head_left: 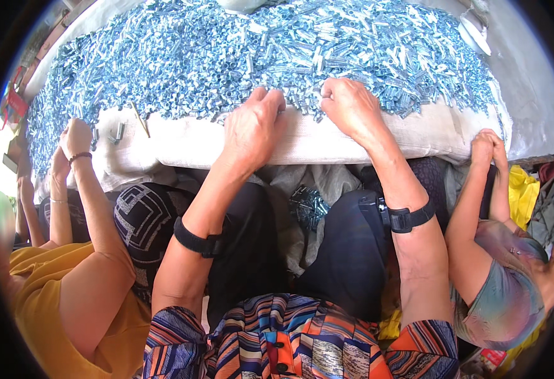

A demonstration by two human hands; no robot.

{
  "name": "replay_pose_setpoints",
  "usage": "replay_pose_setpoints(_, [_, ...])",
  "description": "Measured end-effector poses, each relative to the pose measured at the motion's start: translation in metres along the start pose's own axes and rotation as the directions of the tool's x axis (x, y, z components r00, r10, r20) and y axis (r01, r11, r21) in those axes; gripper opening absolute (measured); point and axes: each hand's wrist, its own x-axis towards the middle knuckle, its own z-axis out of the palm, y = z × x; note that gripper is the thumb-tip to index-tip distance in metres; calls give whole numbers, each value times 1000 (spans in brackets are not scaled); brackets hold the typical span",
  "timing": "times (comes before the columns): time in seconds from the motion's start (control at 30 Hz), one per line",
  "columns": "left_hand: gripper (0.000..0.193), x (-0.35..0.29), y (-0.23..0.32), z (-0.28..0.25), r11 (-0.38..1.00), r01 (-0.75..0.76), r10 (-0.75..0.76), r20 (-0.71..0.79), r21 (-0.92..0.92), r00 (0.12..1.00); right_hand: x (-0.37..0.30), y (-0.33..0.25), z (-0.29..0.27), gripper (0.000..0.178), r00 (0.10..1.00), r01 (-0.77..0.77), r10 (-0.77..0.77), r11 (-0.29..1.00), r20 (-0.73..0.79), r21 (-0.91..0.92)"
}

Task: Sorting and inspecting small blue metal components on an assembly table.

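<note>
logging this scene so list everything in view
pieces: uncountable, silvery blue, heaped ahead
cloth: one, white, under heap
stick: one, tan, cloth's left
rounded thing: one, white, heap's upper right
sheet: one, grey, right of heap
loose pieces: several, silvery blue, between knees
crumpled item: one, yellow, right side
red item: one, left edge
neighbours: at least two, mustard or multicoloured tops, either side
straps: two, black, forearms
shirt: one, multicoloured, bottom
trousers: one pair, dark, below heap
left hand, right hand: one each, bare, heap's near edge

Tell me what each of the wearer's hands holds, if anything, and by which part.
Cannot be told: left hand and right hand curl by the metal pieces, hiding any grip.
</note>
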Motion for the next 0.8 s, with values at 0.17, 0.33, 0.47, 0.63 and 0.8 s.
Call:
replay_pose_setpoints(0.17, [16,-4,-2,0,992,12,-24,92,129,995,-8,-10,7,12,991,96,-82,986,-103,140])
replay_pose_setpoints(0.33, [16,0,-1,-8,988,51,-71,142,143,987,-5,-12,3,14,995,88,-76,979,-70,182])
replay_pose_setpoints(0.47, [12,-7,-9,-14,999,49,-49,101,-1,994,-11,-1,6,17,986,72,-14,932,-164,354])
replay_pose_setpoints(0.63, [9,-14,-10,-14,994,-39,40,7,-105,999,-11,-16,2,9,971,169,-164,986,-175,14])
replay_pose_setpoints(0.8, [9,-23,-11,-18,976,4,-5,-1,-217,1000,8,-24,-1,12,970,231,-236,970,-57,-80])
